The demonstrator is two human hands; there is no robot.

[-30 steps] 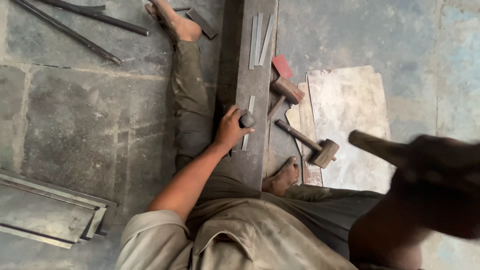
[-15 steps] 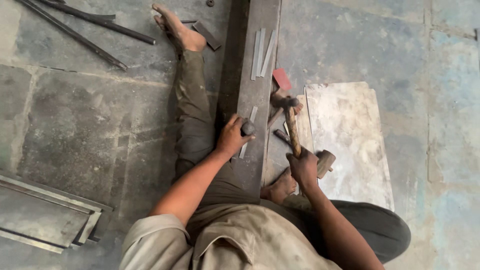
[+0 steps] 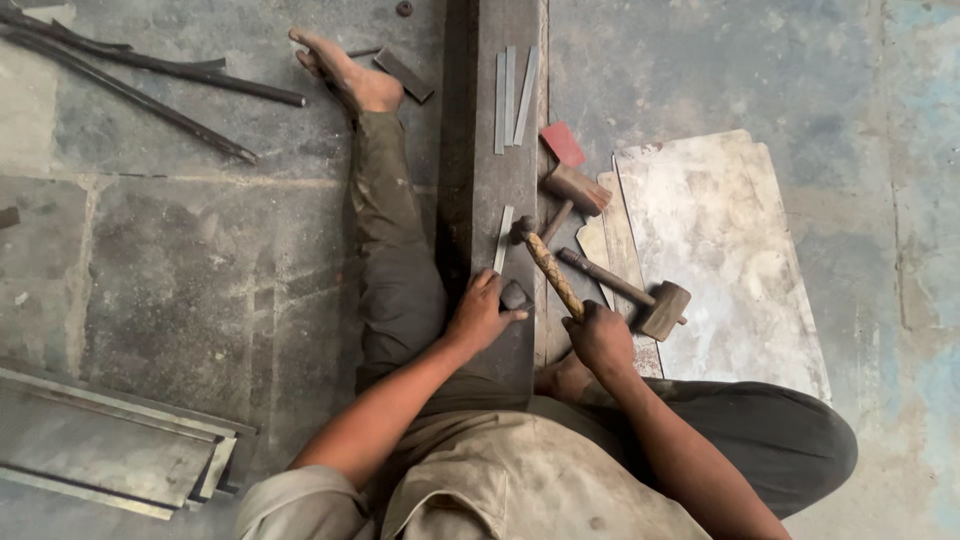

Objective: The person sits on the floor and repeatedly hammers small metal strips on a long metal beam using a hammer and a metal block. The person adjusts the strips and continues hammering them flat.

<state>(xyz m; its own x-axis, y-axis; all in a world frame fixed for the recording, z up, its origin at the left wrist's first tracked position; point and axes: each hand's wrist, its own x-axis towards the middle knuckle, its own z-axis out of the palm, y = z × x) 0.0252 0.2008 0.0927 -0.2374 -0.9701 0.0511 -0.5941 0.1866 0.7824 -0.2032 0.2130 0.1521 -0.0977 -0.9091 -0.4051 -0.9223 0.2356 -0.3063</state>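
I sit on the floor beside a long dark steel beam [image 3: 478, 120]. My left hand [image 3: 482, 312] presses down on a small dark metal piece [image 3: 514, 294] at the near end of a thin metal strip [image 3: 503, 238] lying on the beam. My right hand [image 3: 600, 338] grips the wooden handle of a hammer [image 3: 548, 268]; its head rests low over the beam by the strip's far end. Three more thin strips [image 3: 510, 95] lie further along the beam.
A wooden mallet [image 3: 640, 298], a second mallet [image 3: 572, 190] and a red block [image 3: 562, 143] lie right of the beam, on flat metal sheets [image 3: 725, 250]. Dark rods [image 3: 140, 75] lie at top left, folded sheet-metal pieces [image 3: 110, 450] at lower left. My left leg stretches along the beam.
My right hand swung down from a raised blur at the right edge, and now holds the hammer low with its head at the beam. The left hand stayed on the strip.
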